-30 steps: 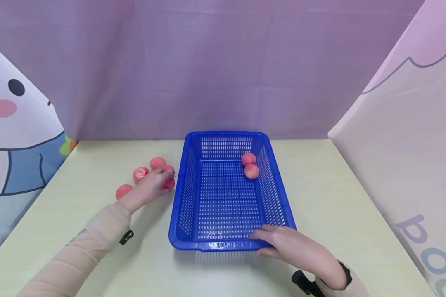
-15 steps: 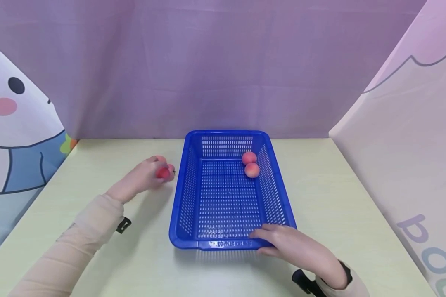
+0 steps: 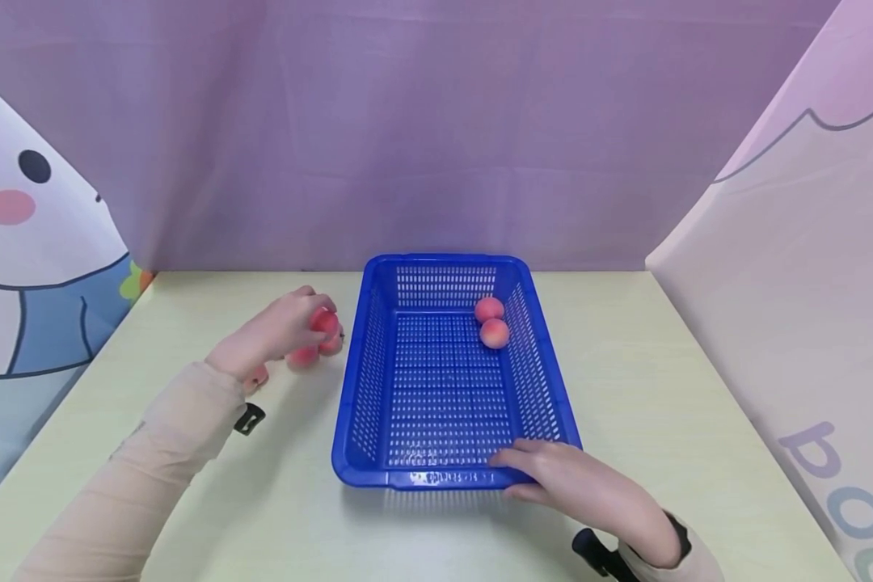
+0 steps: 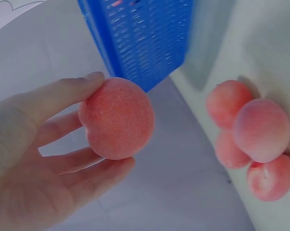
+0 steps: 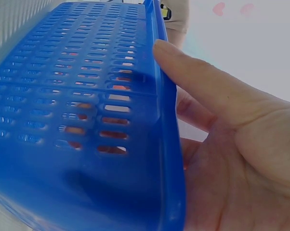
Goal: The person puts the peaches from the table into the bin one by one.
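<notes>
Peach (image 4: 117,118) now lifted off table (image 3: 298,501).

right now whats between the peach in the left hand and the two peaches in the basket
In the head view, only the blue basket's perforated left wall and bare basket floor separate the held peach from the two peaches.

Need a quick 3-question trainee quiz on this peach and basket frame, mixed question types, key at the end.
1. True or false: the left hand holds a peach.
2. How many peaches lie inside the blue basket? A) none B) two C) five
3. What does the right hand grip?

Key:
1. True.
2. B: one and another, touching, by the far right wall.
3. The basket's near rim.
</notes>
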The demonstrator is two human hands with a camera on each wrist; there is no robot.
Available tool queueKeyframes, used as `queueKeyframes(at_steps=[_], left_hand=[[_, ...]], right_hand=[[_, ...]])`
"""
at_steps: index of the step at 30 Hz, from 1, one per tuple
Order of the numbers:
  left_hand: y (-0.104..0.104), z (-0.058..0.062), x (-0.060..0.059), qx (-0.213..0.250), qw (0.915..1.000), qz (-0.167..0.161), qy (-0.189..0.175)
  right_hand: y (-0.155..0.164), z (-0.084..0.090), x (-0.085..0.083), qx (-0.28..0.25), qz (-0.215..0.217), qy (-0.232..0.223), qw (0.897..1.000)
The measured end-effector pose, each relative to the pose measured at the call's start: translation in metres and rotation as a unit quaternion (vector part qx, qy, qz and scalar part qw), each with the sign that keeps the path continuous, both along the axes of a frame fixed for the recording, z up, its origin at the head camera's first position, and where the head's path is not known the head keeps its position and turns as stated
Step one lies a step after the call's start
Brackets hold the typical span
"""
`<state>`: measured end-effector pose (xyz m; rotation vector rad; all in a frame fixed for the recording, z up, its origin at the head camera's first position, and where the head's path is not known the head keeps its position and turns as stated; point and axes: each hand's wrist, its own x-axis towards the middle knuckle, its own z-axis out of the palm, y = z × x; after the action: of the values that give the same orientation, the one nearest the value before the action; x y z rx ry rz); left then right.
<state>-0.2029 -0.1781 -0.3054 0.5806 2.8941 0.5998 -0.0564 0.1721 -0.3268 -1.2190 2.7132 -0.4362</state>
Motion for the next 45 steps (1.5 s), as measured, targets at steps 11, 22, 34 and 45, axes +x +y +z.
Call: queueKeyframes(at_steps=[11, 22, 34, 45], left_hand=[[0.015, 0.02, 0.0, 0.015, 0.9991, 0.009, -0.039], [0.035, 0.032, -0.003, 0.026, 0.9988, -0.041, -0.012], [0.064, 0.038, -0.007, -0.002, 0.9939, -0.095, 0.056], [0.094, 0.043, -0.006, -0.024, 0.9921, -0.11, 0.057]], right_hand=[[0.0, 0.001, 0.001, 0.0, 0.0, 0.005, 1.0], [0.0, 0.001, 0.001, -0.003, -0.001, 0.003, 1.0], [-0.001, 0.001, 0.001, -0.005, 0.002, 0.007, 1.0], [0.0, 0.001, 0.0, 0.001, 0.001, 0.003, 1.0]])
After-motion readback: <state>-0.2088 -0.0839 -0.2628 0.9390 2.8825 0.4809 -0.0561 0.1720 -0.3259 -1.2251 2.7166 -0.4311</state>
